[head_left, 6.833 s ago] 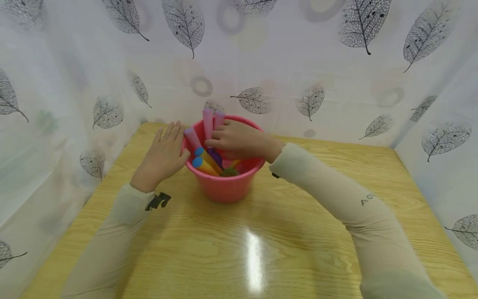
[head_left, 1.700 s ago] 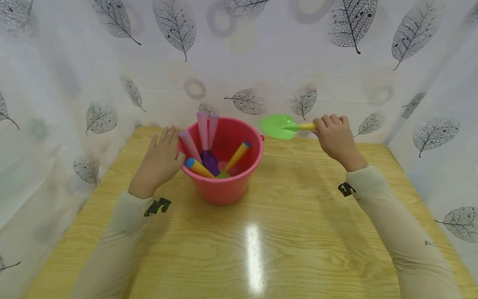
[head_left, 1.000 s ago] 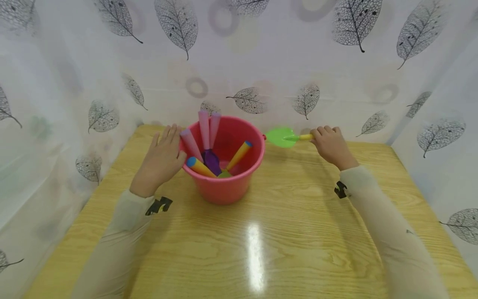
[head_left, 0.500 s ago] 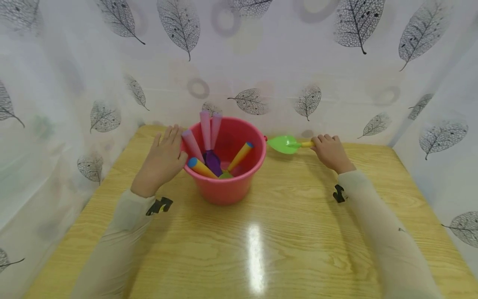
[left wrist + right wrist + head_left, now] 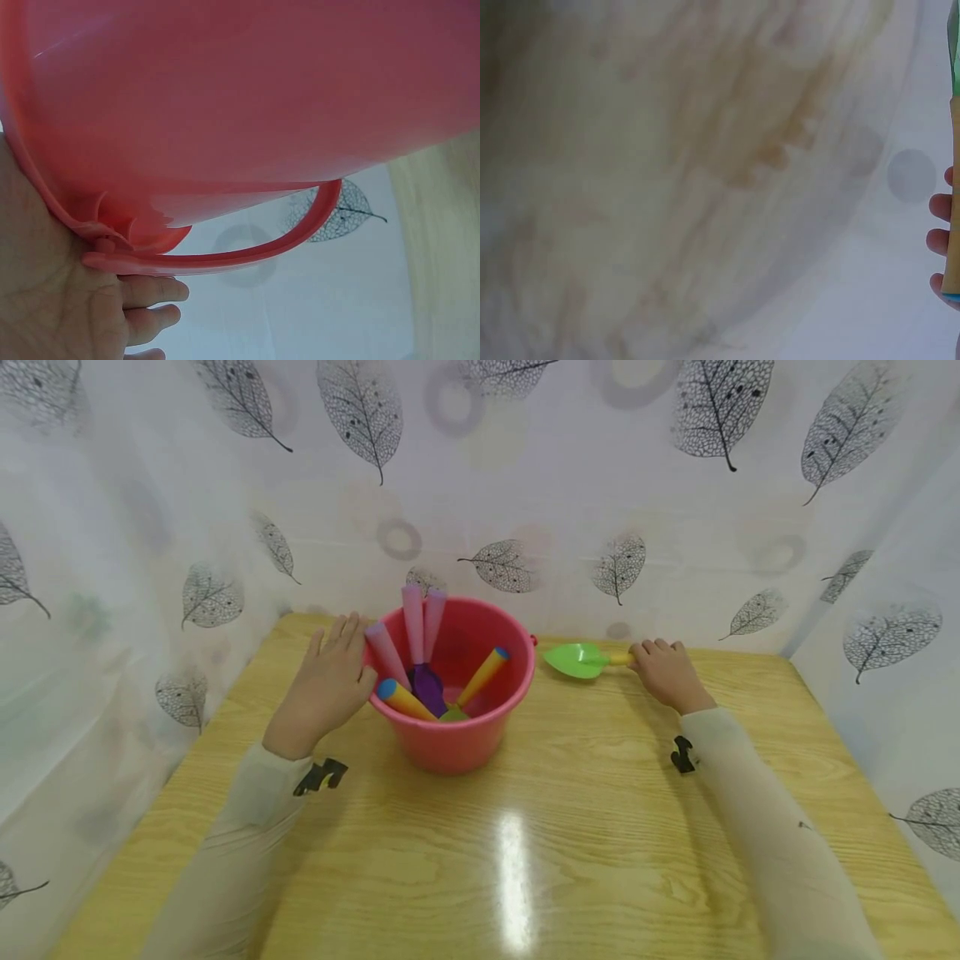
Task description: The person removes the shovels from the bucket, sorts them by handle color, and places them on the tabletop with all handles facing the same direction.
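A red bucket (image 5: 457, 747) stands upright toward the back of the table. My left hand (image 5: 322, 681) rests against its left rim, fingers straight; in the left wrist view the palm lies beside the red bail handle (image 5: 232, 261). To the right of the bucket, my right hand (image 5: 670, 675) grips the yellow handle of a green toy shovel (image 5: 576, 660), its blade pointing left, low at the tabletop. In the right wrist view the fingers wrap behind the yellow, blue-ended handle (image 5: 954, 217).
Inside the bucket lean several handles: pink ones (image 5: 413, 622), an orange-yellow one (image 5: 483, 677), another blue-tipped one (image 5: 405, 700). A purple tool part (image 5: 428, 687) sits among them. The wooden table (image 5: 420, 860) is backed by a leaf-print curtain (image 5: 555, 468).
My right hand, earlier inside the bucket, has brought the green toy shovel out to the right, then lowered it to the tabletop. The left hand stays at the rim.
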`<move>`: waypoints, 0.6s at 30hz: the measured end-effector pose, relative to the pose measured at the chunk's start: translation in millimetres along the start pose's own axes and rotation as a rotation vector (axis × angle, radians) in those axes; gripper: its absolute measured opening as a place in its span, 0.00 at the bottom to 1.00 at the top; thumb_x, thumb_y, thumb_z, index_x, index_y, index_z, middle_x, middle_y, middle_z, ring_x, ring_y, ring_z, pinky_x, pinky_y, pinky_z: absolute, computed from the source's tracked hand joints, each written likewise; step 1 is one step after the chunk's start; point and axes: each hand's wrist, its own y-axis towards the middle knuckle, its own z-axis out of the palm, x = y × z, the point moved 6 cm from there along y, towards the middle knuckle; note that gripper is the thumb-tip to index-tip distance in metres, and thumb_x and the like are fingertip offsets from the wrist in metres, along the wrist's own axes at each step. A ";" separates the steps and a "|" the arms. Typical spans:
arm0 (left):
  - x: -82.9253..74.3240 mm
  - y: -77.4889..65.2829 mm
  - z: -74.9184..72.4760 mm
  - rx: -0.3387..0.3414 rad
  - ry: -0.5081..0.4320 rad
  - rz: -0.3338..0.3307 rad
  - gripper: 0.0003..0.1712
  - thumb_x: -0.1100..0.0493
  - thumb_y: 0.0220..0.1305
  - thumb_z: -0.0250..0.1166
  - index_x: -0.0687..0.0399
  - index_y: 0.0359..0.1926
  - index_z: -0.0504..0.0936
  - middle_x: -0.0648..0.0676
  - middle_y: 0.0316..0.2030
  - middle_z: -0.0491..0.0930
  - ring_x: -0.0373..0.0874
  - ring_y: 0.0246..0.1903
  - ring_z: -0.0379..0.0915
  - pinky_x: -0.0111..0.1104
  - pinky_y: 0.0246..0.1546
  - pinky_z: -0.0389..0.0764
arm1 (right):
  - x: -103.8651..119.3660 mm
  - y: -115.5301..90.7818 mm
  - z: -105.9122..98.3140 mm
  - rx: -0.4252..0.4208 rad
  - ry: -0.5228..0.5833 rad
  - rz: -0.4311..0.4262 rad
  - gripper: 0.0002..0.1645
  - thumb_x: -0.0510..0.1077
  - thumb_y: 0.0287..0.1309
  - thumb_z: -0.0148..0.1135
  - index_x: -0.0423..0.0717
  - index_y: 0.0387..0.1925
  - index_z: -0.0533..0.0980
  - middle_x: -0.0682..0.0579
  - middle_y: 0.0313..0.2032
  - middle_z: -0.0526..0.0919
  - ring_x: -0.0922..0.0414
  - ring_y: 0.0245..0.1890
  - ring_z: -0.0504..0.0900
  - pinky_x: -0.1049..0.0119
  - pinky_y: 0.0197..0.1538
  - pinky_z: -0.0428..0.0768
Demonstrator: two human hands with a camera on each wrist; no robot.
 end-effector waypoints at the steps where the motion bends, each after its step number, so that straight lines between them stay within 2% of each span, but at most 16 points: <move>1: 0.1 0.0 0.1 0.000 -0.001 -0.001 0.36 0.56 0.68 0.40 0.70 0.71 0.44 0.68 0.72 0.42 0.62 0.73 0.34 0.57 0.71 0.37 | -0.3 -0.2 0.6 0.006 0.001 0.003 0.13 0.45 0.62 0.55 0.38 0.40 0.71 0.40 0.34 0.77 0.44 0.32 0.74 0.50 0.34 0.69; 10: -0.1 -1.2 -0.1 0.013 -0.011 -0.011 0.36 0.56 0.68 0.39 0.70 0.71 0.43 0.67 0.72 0.42 0.61 0.73 0.33 0.57 0.71 0.36 | -1.8 -0.3 2.7 0.060 -0.011 0.007 0.12 0.45 0.64 0.54 0.37 0.39 0.70 0.39 0.34 0.77 0.43 0.33 0.74 0.49 0.34 0.69; 18: 0.6 -0.2 1.8 0.011 -0.008 -0.012 0.36 0.55 0.68 0.39 0.70 0.71 0.43 0.67 0.73 0.41 0.61 0.73 0.33 0.56 0.71 0.36 | -3.7 -1.2 6.8 0.076 -0.019 0.003 0.14 0.45 0.63 0.54 0.37 0.42 0.71 0.39 0.36 0.78 0.43 0.34 0.75 0.48 0.36 0.71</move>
